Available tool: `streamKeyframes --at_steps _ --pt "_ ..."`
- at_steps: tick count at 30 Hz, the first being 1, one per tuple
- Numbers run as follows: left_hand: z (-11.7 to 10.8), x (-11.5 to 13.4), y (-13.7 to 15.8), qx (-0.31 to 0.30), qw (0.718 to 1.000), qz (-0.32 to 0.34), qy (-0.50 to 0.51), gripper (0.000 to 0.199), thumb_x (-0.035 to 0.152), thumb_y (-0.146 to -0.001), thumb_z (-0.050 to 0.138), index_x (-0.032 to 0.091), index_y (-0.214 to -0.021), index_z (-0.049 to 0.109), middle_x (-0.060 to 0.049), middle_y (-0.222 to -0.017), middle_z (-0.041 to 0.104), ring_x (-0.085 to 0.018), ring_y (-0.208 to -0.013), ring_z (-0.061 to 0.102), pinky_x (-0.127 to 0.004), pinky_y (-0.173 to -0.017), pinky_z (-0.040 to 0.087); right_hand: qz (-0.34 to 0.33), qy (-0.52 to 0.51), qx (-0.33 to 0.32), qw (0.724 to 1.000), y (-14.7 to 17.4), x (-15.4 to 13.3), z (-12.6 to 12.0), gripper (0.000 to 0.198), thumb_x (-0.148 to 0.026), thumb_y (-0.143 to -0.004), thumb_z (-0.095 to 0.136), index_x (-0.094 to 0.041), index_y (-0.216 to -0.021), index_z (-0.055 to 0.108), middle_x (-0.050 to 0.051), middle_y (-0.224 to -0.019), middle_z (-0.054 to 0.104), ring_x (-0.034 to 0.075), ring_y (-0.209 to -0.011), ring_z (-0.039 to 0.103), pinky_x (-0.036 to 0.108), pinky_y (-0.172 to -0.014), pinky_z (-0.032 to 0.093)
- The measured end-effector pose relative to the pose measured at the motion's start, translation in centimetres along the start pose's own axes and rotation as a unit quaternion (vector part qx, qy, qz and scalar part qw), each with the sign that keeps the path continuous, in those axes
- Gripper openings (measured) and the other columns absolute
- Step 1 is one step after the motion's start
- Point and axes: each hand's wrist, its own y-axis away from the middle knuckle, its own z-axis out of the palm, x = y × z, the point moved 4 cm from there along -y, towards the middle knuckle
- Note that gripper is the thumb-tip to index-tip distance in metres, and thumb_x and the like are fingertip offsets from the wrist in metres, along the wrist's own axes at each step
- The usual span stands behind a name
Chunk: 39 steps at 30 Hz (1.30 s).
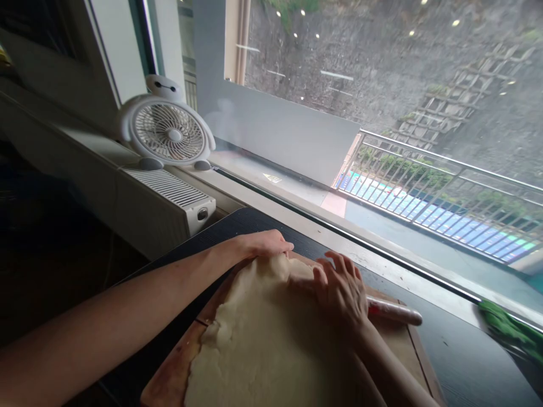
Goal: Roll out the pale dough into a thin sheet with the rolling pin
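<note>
A wide, thin sheet of dough [263, 345] with a ragged left edge covers much of the wooden board [169, 370]. At its far edge, my left hand [269, 244] is closed with the fingers bent down on a raised fold of the dough; the fingertips are partly hidden. My right hand [344, 288] lies palm down over a rolling pin [394, 311], fingers apart and slightly curved, not wrapped round it. The pin slants across the far right of the dough and board. Its middle is hidden under that hand.
The board lies on a dark table [462, 350] against a window sill [407, 277]. A white fan [173, 135] stands on a white radiator [165, 195] at the left. Something green and crumpled [504, 322] lies at the right edge.
</note>
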Motion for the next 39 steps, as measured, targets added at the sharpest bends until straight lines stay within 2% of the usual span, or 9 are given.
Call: streamKeyframes --at_steps 4,9,12,15,20,24,30,36,39 --pt "0.0 0.5 0.4 0.018 1.000 -0.005 -0.018 0.040 0.054 -0.070 0.057 0.015 -0.060 0.059 0.000 -0.055 0.054 -0.013 -0.051 0.046 -0.024 -0.048 0.033 0.036 0.020 -0.011 0.999 -0.6 1.5 0.3 0.039 -0.038 -0.095 0.024 -0.020 -0.081 0.056 0.007 -0.090 0.055 0.019 -0.083 0.050 0.033 -0.075 0.037" --pt "0.0 0.8 1.3 0.027 0.999 0.014 -0.024 0.040 0.052 -0.069 0.059 0.015 -0.055 0.053 0.001 -0.050 0.048 -0.011 -0.048 0.040 -0.023 -0.046 0.028 -0.005 -0.023 -0.094 0.995 3.2 3.6 -0.7 0.038 -0.031 -0.094 0.025 -0.022 -0.066 0.049 0.001 -0.071 0.050 0.014 -0.068 0.048 0.028 -0.064 0.035" --pt "0.1 0.6 1.0 0.018 1.000 0.007 -0.020 0.040 0.054 -0.068 0.060 0.015 -0.057 0.055 0.000 -0.052 0.049 -0.011 -0.048 0.041 -0.023 -0.046 0.030 0.062 -0.047 -0.138 0.987 2.6 6.0 -0.4 0.037 -0.033 -0.093 0.026 -0.022 -0.073 0.056 0.003 -0.079 0.054 0.016 -0.074 0.050 0.029 -0.066 0.036" --pt "0.1 0.4 0.4 0.012 1.000 -0.002 -0.024 0.041 0.056 -0.068 0.059 0.016 -0.059 0.058 -0.002 -0.054 0.053 -0.013 -0.049 0.044 -0.023 -0.045 0.031 0.130 -0.049 -0.123 0.983 -1.0 7.8 0.7 0.037 -0.039 -0.091 0.028 -0.021 -0.099 0.060 0.008 -0.103 0.056 0.021 -0.093 0.052 0.034 -0.074 0.038" --pt "-0.1 0.2 0.1 0.014 1.000 -0.009 -0.024 0.039 0.055 -0.066 0.062 0.016 -0.061 0.061 -0.002 -0.055 0.057 -0.013 -0.051 0.046 -0.022 -0.046 0.031 0.088 -0.061 -0.105 0.989 -1.2 6.3 0.4 0.042 -0.044 -0.093 0.026 -0.024 -0.118 0.053 0.006 -0.121 0.051 0.020 -0.110 0.047 0.036 -0.090 0.036" --pt "-0.1 0.3 0.1 0.011 1.000 -0.008 -0.013 0.039 0.052 -0.069 0.061 0.013 -0.065 0.063 -0.001 -0.054 0.056 -0.012 -0.052 0.045 -0.021 -0.047 0.031 -0.008 -0.060 -0.101 0.993 1.4 4.5 -0.6 0.038 -0.049 -0.092 0.032 -0.031 -0.116 0.054 0.002 -0.126 0.048 0.020 -0.120 0.038 0.036 -0.095 0.033" --pt "0.3 0.2 -0.2 -0.011 0.999 -0.016 -0.025 0.041 0.053 -0.069 0.059 0.013 -0.068 0.063 -0.001 -0.057 0.057 -0.013 -0.052 0.048 -0.022 -0.047 0.032 0.083 -0.043 -0.097 0.991 -4.2 6.5 1.6 0.045 -0.040 -0.095 0.019 -0.021 -0.116 0.055 0.009 -0.119 0.052 0.022 -0.111 0.045 0.039 -0.088 0.036" --pt "0.2 0.0 -0.3 0.008 0.999 0.005 -0.031 0.043 0.056 -0.068 0.057 0.013 -0.066 0.064 0.000 -0.053 0.053 -0.012 -0.049 0.044 -0.023 -0.045 0.029 0.019 -0.059 -0.123 0.991 -1.3 3.2 0.5 0.043 -0.047 -0.095 0.021 -0.030 -0.105 0.059 0.001 -0.113 0.056 0.019 -0.112 0.043 0.034 -0.088 0.035" --pt "0.2 0.1 -0.4 -0.002 0.999 -0.005 -0.032 0.041 0.056 -0.067 0.058 0.015 -0.068 0.064 0.001 -0.055 0.053 -0.012 -0.049 0.045 -0.022 -0.046 0.030 0.029 -0.054 -0.145 0.987 -2.5 3.9 1.2 0.046 -0.046 -0.095 0.018 -0.028 -0.096 0.061 0.003 -0.107 0.059 0.020 -0.108 0.046 0.036 -0.086 0.036"
